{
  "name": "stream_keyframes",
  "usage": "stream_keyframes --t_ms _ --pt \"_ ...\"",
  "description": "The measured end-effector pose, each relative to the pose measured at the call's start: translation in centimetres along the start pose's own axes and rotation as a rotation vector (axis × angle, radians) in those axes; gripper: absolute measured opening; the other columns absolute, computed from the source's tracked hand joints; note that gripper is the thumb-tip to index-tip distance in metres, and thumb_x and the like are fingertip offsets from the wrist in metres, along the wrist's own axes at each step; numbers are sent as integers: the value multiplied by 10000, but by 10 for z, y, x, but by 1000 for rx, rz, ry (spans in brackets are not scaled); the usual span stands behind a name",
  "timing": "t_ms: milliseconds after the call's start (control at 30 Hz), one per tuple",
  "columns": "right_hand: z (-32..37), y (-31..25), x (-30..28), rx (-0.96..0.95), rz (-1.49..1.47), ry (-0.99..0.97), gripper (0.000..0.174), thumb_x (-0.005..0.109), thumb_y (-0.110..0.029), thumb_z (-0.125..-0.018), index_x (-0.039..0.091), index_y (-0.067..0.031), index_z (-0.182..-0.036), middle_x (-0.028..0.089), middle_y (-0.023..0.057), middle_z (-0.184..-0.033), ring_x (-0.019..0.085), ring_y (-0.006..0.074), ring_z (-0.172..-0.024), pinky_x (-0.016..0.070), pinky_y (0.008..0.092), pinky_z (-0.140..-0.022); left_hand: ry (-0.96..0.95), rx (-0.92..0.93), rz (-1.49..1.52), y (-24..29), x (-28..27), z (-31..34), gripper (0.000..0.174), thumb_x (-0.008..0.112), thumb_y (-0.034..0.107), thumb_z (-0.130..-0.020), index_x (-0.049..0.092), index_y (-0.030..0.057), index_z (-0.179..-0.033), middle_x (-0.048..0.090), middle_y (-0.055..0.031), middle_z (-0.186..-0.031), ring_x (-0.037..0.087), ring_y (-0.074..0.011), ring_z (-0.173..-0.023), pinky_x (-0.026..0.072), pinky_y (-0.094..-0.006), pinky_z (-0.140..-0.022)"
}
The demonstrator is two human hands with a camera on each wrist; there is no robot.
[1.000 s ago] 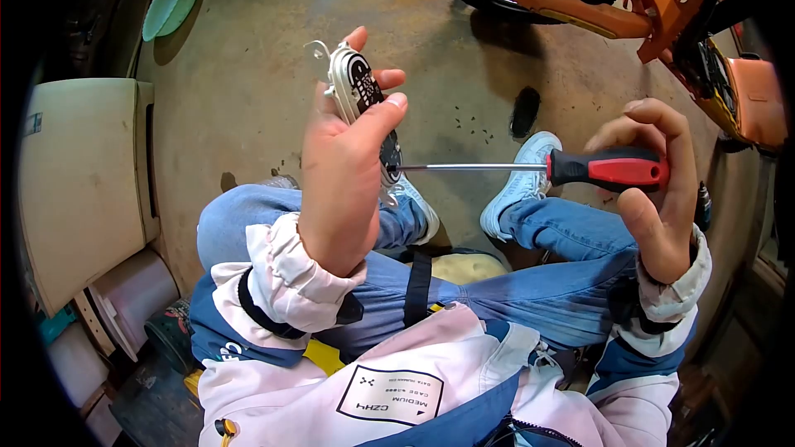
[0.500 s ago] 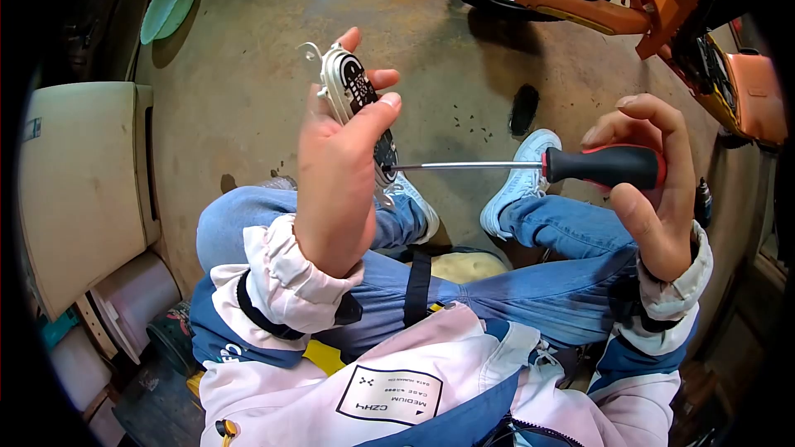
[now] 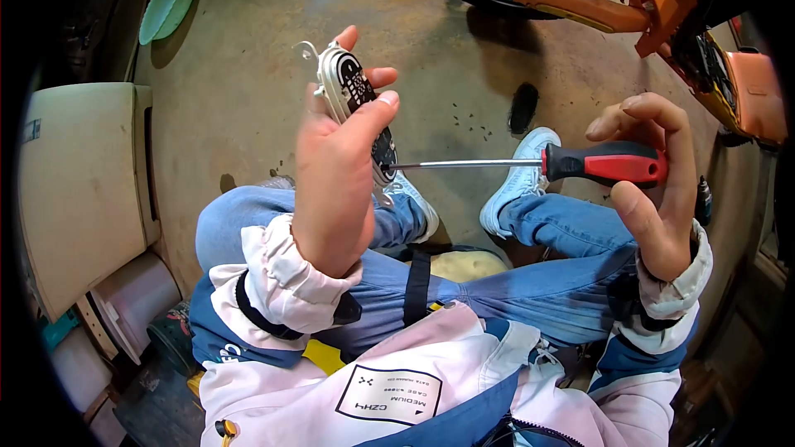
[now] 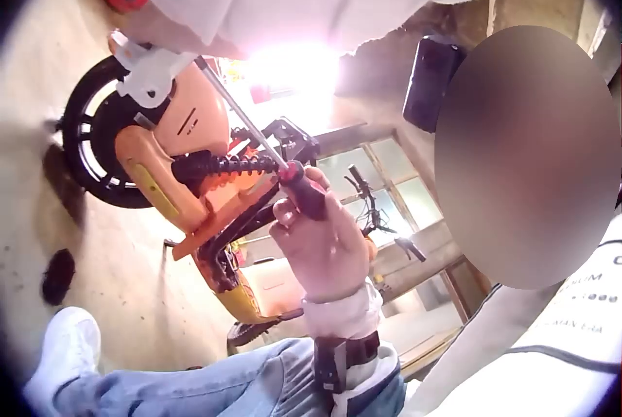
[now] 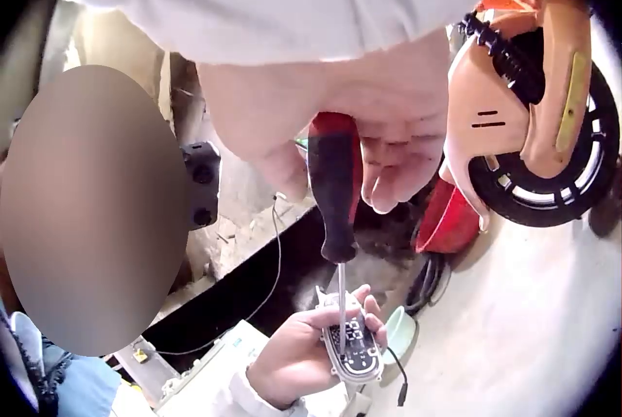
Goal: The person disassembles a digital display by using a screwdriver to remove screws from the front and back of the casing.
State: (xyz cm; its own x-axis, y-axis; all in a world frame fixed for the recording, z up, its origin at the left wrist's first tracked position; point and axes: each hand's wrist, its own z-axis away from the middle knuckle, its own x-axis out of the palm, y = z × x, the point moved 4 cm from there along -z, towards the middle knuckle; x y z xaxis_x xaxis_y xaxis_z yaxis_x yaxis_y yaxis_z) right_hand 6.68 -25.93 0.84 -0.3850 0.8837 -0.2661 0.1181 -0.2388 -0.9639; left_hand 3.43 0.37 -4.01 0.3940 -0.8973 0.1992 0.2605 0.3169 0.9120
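My left hand holds a small oval display panel with a white rim and black face, the thumb lying over its front. White digit-like markings show on the panel in the right wrist view. A screwdriver with a black and red handle reaches sideways, its tip at the panel's lower end. My right hand is curved about the handle end, whose butt lies toward the palm. In the left wrist view the screwdriver sits in the fingers of the right hand.
An orange scooter or bike stands at upper right. A dark oval piece and small dark bits lie on the floor near the shoes. A green basin is at upper left, and a beige cabinet stands at the left.
The screwdriver handle has turned about its axis, its red side going out of sight and showing again. The left hand and panel have shifted slightly left.
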Motion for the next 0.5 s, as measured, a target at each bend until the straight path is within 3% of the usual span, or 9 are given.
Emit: stream_keyframes --t_ms 100,167,200,233,300,333,400,433,500 --pt "3 0 -3 -53 1 40 659 719 -461 -886 421 -45 -1301 582 76 -987 573 129 -880 465 257 -822 -4 -2 -3 0 0 0 611 618 47 -902 418 77 -1479 605 -33 -1138 537 -114 -1042 386 -270 -992" --pt "8 4 -11 -12 156 33 601 688 -473 -915 454 -43 -1264 578 64 -989 560 111 -826 464 236 -775 -7 -1 -9 -1 0 0 611 617 47 -902 418 77 -1479 605 -34 -1139 537 -114 -1042 386 -270 -992" --pt "10 4 -16 -11 156 34 601 688 -473 -915 454 -43 -1264 578 64 -989 560 111 -826 464 236 -775 -8 14 -17 -1 -1 -1 619 610 26 -905 400 70 -1486 606 -54 -1136 562 -123 -983 444 -267 -913" --pt "10 7 -19 61 132 -44 582 672 -482 -925 466 -43 -1249 575 58 -988 560 106 -814 466 229 -762 -9 28 -25 -1 -1 -2 628 602 5 -908 381 62 -1493 607 -75 -1133 587 -133 -925 502 -264 -834" --pt "10 5 -20 253 78 -133 604 682 -472 -918 453 -35 -1265 585 75 -1001 578 117 -855 473 238 -795 -8 28 -26 0 0 -2 630 602 4 -908 379 61 -1494 607 -75 -1133 586 -133 -924 502 -265 -834" --pt "8 6 -13 252 78 -133 604 682 -472 -918 453 -35 -1265 585 75 -1001 578 117 -855 473 238 -795 -5 29 -28 0 0 -1 632 602 3 -908 377 60 -1496 606 -74 -1133 585 -133 -923 502 -265 -835" --pt "0 -1 0 -11 -19 -41 609 697 -401 -902 422 -30 -1299 599 104 -1017 590 140 -899 473 256 -841 -3 32 -33 0 -1 -2 631 601 2 -908 378 59 -1495 605 -75 -1132 585 -133 -923 502 -266 -836" --pt "-1 -2 -2 -37 -13 -54 610 699 -316 -877 397 -28 -1322 600 125 -1045 593 156 -930 470 271 -864 -3 35 -38 0 -2 -3 630 601 1 -908 379 58 -1494 605 -75 -1131 584 -133 -923 502 -267 -836" --pt "0 0 -4 -62 -13 -76 573 682 -281 -884 402 -32 -1317 595 122 -1060 593 158 -936 473 272 -864 -3 39 -35 0 -2 -2 630 601 1 -907 378 57 -1494 603 -79 -1133 584 -134 -923 503 -266 -834"
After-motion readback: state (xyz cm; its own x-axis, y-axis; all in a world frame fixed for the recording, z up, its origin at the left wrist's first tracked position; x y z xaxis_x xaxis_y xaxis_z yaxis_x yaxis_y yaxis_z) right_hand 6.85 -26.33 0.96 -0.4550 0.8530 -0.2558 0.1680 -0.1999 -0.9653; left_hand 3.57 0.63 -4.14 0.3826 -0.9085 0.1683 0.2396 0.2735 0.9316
